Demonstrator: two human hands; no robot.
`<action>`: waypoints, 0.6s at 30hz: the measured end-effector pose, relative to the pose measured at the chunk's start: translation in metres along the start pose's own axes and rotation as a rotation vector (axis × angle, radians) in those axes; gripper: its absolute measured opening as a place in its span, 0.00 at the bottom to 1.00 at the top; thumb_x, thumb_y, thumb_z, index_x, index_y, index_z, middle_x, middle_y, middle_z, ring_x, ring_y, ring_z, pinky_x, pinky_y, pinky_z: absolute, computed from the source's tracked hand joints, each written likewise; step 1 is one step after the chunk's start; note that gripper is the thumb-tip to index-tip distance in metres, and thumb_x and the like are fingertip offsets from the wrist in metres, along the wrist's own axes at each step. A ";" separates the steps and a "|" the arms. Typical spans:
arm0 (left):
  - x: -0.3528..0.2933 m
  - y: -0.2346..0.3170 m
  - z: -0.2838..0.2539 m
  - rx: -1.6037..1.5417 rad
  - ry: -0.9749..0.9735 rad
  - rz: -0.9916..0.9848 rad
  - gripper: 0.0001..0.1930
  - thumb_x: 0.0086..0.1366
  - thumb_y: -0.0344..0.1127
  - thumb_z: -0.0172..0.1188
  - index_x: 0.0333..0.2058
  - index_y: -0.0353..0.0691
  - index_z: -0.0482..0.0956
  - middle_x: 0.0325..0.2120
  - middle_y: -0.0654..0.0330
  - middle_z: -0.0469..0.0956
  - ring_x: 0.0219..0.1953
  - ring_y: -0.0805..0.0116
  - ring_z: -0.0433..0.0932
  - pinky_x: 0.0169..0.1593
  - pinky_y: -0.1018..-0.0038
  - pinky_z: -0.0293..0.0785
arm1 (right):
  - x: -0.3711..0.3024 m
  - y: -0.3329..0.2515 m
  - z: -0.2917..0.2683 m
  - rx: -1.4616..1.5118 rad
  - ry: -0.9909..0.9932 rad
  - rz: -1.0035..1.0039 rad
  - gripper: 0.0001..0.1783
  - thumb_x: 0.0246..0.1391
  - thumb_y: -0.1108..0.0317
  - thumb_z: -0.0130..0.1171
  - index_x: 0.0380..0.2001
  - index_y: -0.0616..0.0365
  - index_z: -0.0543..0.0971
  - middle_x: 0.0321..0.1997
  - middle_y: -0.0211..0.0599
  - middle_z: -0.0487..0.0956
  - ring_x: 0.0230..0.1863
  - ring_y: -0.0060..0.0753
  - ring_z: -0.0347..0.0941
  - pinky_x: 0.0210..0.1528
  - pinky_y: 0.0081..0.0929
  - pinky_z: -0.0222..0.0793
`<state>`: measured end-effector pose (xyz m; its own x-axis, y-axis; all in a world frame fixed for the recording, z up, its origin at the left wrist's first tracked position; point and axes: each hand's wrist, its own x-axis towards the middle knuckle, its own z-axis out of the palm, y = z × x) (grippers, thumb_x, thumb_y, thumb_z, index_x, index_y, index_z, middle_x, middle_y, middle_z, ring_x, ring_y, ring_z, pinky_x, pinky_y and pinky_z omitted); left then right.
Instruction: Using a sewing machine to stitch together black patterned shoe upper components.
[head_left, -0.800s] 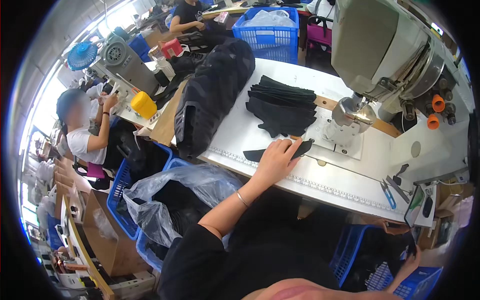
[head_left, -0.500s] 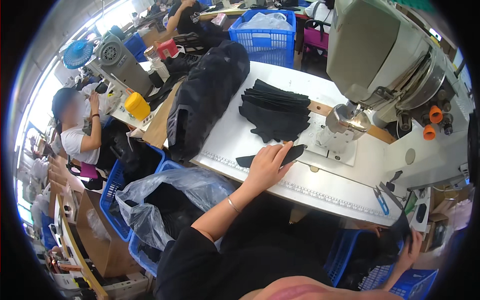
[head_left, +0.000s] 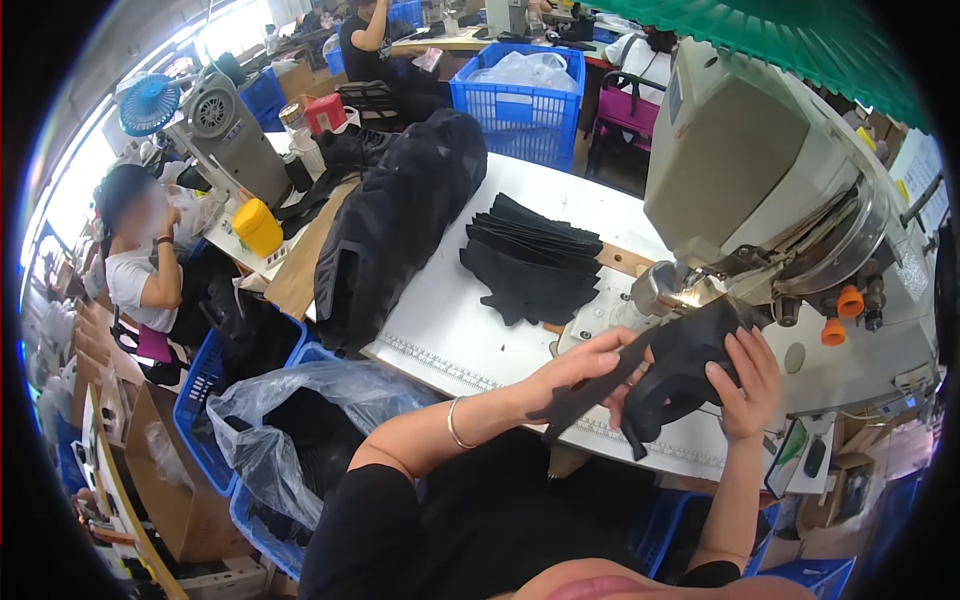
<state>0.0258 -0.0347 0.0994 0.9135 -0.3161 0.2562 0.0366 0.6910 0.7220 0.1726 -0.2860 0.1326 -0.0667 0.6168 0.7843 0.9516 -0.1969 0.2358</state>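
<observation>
My left hand is closed on a narrow black fabric strip, its tip pointing down toward the table's front edge. Opposite it, my right hand grips a larger black fabric piece by its right side. Both pieces are held up over the table just in front of the sewing machine, and they overlap or lie close together; whether they touch I cannot tell. Part of my left fingers is hidden behind the strip. Left of the machine's metal foot area, a fanned stack of black cut pieces lies on the white table.
A long black fabric bundle lies along the table's left side. Below it stands a blue crate with a clear plastic bag of black pieces. Another blue crate is behind the table. A seated person works at left.
My right hand has come up from the crate at lower right with the black piece. My left hand has lifted the strip off the table and moved right to meet it.
</observation>
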 end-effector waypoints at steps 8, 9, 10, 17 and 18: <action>0.022 0.030 -0.029 0.639 0.355 -0.027 0.18 0.78 0.42 0.54 0.60 0.43 0.70 0.37 0.65 0.74 0.38 0.80 0.71 0.35 0.82 0.69 | -0.006 -0.010 0.046 -0.064 0.002 0.135 0.15 0.50 0.70 0.67 0.43 0.49 0.89 0.51 0.37 0.84 0.56 0.49 0.80 0.62 0.56 0.77; 0.024 0.034 -0.033 0.705 0.372 -0.051 0.18 0.78 0.41 0.55 0.60 0.42 0.70 0.37 0.64 0.74 0.38 0.79 0.71 0.35 0.82 0.69 | -0.006 -0.008 0.048 -0.067 -0.008 0.148 0.15 0.50 0.70 0.67 0.43 0.49 0.89 0.51 0.37 0.84 0.56 0.49 0.80 0.62 0.56 0.77; 0.026 0.037 -0.037 0.732 0.364 -0.055 0.18 0.77 0.41 0.57 0.60 0.41 0.69 0.35 0.63 0.75 0.38 0.78 0.73 0.37 0.81 0.71 | -0.006 -0.007 0.050 -0.082 0.002 0.145 0.15 0.50 0.70 0.66 0.43 0.50 0.89 0.51 0.37 0.84 0.57 0.48 0.80 0.62 0.55 0.77; 0.023 0.054 -0.026 1.618 0.445 0.462 0.24 0.65 0.31 0.70 0.59 0.37 0.77 0.44 0.57 0.76 0.39 0.65 0.77 0.40 0.73 0.76 | 0.008 -0.016 0.055 -0.183 -0.011 0.193 0.19 0.52 0.67 0.61 0.48 0.46 0.88 0.56 0.32 0.84 0.57 0.39 0.80 0.60 0.41 0.77; 0.023 0.050 -0.015 1.599 0.428 0.444 0.24 0.65 0.31 0.70 0.59 0.37 0.77 0.44 0.57 0.76 0.39 0.65 0.77 0.40 0.73 0.76 | 0.008 -0.021 0.058 -0.187 -0.012 0.213 0.18 0.52 0.67 0.62 0.47 0.47 0.88 0.55 0.32 0.84 0.57 0.40 0.80 0.60 0.41 0.77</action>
<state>0.0551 0.0023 0.1318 0.7855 0.0728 0.6146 -0.3982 -0.7008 0.5919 0.1695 -0.2328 0.1009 0.1335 0.5549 0.8212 0.8721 -0.4594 0.1687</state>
